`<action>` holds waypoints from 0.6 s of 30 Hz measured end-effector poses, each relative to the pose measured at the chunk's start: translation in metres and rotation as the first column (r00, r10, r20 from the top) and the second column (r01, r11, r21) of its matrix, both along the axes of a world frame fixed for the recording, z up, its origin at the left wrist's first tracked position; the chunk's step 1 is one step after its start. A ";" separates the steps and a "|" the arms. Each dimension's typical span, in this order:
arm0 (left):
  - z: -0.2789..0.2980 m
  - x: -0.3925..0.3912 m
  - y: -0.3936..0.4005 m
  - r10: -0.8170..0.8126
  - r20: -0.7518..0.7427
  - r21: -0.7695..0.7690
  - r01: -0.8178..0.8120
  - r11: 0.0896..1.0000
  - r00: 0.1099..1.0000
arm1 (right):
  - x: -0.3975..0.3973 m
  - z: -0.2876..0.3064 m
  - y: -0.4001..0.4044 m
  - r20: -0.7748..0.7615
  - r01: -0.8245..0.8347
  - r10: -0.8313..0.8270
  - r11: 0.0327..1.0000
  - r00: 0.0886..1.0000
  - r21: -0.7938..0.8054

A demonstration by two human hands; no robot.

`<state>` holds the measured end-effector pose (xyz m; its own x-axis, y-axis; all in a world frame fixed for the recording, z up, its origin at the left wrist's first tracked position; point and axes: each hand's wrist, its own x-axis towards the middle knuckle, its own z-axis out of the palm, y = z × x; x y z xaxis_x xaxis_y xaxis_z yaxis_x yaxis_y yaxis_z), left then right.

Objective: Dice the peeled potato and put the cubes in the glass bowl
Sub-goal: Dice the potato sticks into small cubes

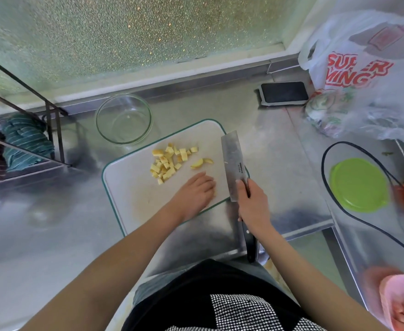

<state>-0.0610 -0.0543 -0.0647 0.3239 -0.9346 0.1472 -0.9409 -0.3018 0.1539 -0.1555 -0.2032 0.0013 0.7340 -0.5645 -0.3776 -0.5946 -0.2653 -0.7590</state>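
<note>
**Dicing nearly done, bowl still waiting**

Gripping the cleaver [235,163] by its handle with the right hand [253,201], fingers wrapped round the neck, blade lying along the right edge of the cutting board [124,187] and raised or resting there, hard to tell which. Resting the left hand [196,194] palm down near the board's front right corner, fingers bent onto the surface; possibly covering a small potato piece at the fingertips, but not showing clearly enough to say.

Lying in a loose heap toward the board's far side: the potato cubes [168,163]. Sitting just right of the heap, between it and the blade: two uncut potato wedges [202,162]. Standing just beyond the board's far left corner on the steel counter [41,235]: the glass bowl [124,118], holding no more than a scrap.

Judging by this, closing out the cutting step. Next move calling for pinning the wedges with the left fingertips, chopping them down, then sweeping everything toward the bowl without spilling over the board's edge.
</note>
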 end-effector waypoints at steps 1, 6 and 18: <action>-0.002 0.001 -0.002 -0.005 0.010 -0.031 0.005 0.999 1.000 | -0.001 -0.001 -0.001 0.004 -0.001 0.001 1.000 1.000 0.000; 0.000 -0.001 -0.002 0.042 0.037 -0.127 -0.037 0.991 0.998 | -0.006 -0.003 -0.003 0.007 -0.011 0.011 1.000 1.000 -0.005; 0.026 0.050 -0.015 0.597 -0.482 0.019 -0.674 0.739 0.641 | -0.010 -0.006 -0.003 -0.004 -0.030 0.030 0.999 1.000 0.010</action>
